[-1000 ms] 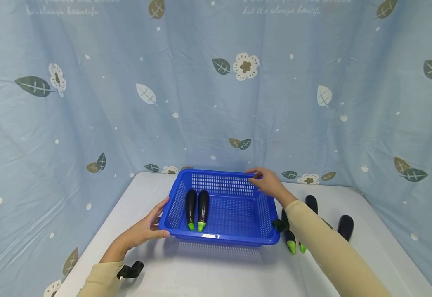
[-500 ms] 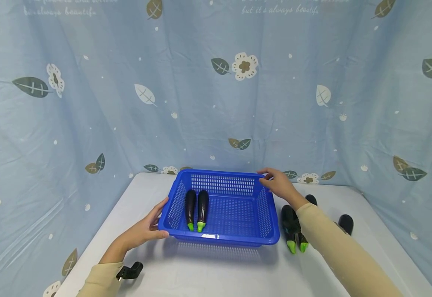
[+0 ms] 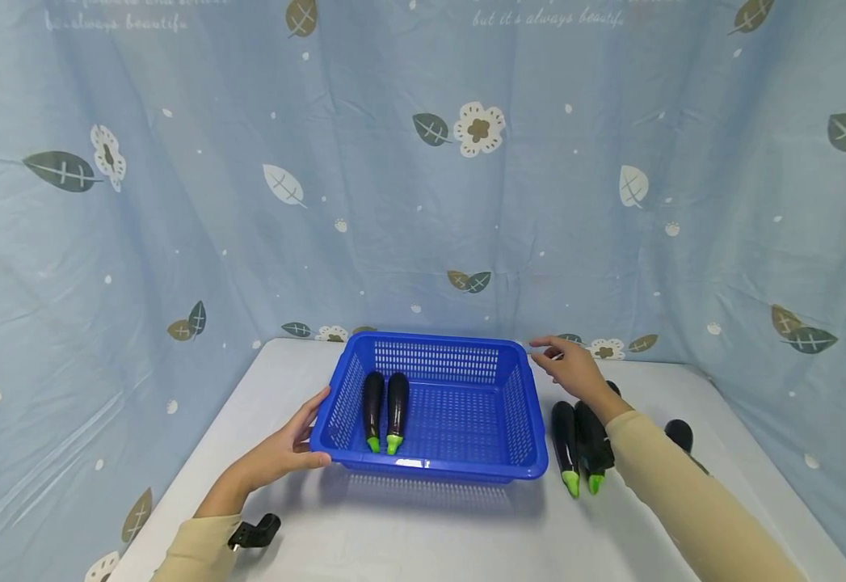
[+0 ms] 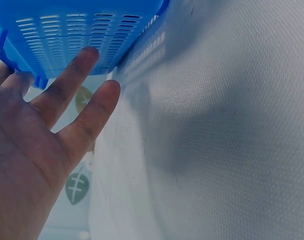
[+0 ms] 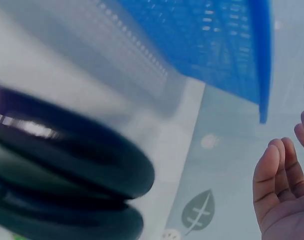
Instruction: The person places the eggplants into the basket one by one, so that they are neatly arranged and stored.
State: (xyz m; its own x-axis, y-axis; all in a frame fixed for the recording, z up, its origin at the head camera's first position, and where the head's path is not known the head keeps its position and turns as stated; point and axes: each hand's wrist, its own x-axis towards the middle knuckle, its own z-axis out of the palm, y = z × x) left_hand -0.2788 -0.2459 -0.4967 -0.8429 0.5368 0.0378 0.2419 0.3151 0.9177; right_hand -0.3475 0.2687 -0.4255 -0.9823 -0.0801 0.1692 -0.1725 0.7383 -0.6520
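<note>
A blue plastic basket (image 3: pixel 433 465) with slotted walls stands on the table, and two eggplants (image 3: pixel 372 408) lie side by side in its left half. My left hand (image 3: pixel 284 453) rests against the basket's left front corner; in the left wrist view its two nearest fingers (image 4: pixel 92 107) extend straight below the rim. Just right of the basket's back right corner hovers my right hand (image 3: pixel 571 368), apart from it, with nothing held. Two more eggplants (image 3: pixel 564 440) lie right of the basket below that hand. The right wrist view shows their dark rounded ends (image 5: pixel 92 145) beside the basket wall (image 5: pixel 216 50).
Further right, another eggplant (image 3: pixel 679 434) is partly covered by the right sleeve (image 3: pixel 677 493). Behind the right wrist, one more eggplant end (image 3: pixel 614 387) peeks out. A white-covered table (image 3: pixel 423 541) bears everything, and a blue patterned curtain (image 3: pixel 386 186) hangs at the back and sides.
My right hand has moved right, off the basket's back rim and away from its corner, uncovering more of the eggplants beside the basket. The left hand and basket stay put.
</note>
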